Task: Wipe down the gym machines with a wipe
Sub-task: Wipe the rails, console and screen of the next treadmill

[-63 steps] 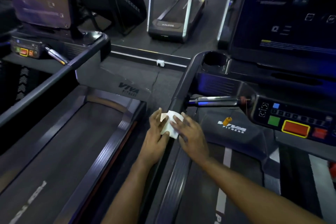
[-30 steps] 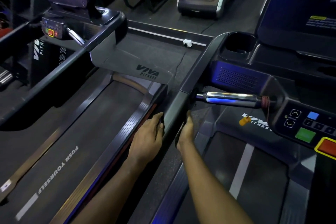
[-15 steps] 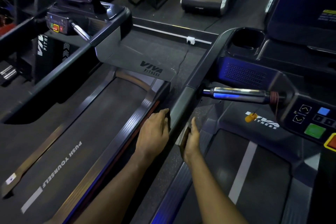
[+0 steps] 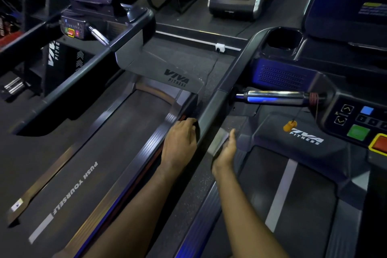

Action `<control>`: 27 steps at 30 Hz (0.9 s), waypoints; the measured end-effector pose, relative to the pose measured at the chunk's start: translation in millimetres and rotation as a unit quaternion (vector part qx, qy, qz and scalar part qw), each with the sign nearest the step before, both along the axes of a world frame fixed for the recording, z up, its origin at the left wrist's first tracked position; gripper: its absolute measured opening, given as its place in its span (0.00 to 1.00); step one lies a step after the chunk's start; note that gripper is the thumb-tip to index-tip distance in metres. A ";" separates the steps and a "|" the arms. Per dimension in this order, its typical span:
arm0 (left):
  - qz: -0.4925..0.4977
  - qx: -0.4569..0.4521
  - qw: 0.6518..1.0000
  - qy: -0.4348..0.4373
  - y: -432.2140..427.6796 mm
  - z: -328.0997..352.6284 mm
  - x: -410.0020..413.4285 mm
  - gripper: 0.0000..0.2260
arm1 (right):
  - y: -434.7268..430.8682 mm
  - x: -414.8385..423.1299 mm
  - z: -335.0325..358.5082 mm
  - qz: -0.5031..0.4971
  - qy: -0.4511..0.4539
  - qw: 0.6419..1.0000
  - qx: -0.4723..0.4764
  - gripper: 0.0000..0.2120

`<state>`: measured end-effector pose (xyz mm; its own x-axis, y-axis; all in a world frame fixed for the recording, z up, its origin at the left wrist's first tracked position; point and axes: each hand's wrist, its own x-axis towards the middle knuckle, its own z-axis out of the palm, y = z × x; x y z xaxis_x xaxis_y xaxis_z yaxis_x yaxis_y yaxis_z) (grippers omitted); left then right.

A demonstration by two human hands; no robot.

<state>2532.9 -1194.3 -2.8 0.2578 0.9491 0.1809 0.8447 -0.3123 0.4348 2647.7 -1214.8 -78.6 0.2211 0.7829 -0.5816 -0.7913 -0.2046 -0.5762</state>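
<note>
Step in hand: wiping the left handrail of the near treadmill, at its lower end, inner face.

Right hand: on the inner side of the handrail, palm turned toward it. Fingers straight and together, pointing up along the rail. They press the wipe flat against the rail's inner face, not bunched. Thumb hidden, so I cannot tell whether it also pinches the wipe. Wipe reads as a pale, blurred rectangle between palm and rail.

Left hand: on the outer side of the handrail, level with the right hand. Fingers bent over the rail's outer edge, tips lost against the dark surface. It appears to grip the rail as a brace and carries no wipe.

Further up the handrail, on its inner side, the chrome pulse grip branches off toward the console. An orange safety key hangs on a cord below that grip.

Judgement: early in the task. Only this short stretch of handrail is under the wipe, and the console, the pulse grip and the other machines beyond the handrail all look unattended.

Next move calls for: sliding the flat right hand along the rail's inner face under even pressure, with the left hand steadying opposite. Near the pulse grip junction the wipe needs wrapping round rather than pressing flat. Avoid snagging the safety key cord.
</note>
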 end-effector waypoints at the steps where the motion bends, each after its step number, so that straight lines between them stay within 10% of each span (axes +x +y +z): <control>1: 0.002 -0.005 1.000 0.003 -4.6 -0.5 -4.4 0.11 | 8.1 1.8 5.4 -0.013 0.010 1.000 0.002 0.28; 27: -0.048 -0.141 0.986 0.072 -74.1 6.3 -91.0 0.25 | -35.8 -53.5 8.8 0.049 -0.007 0.999 -0.021 0.37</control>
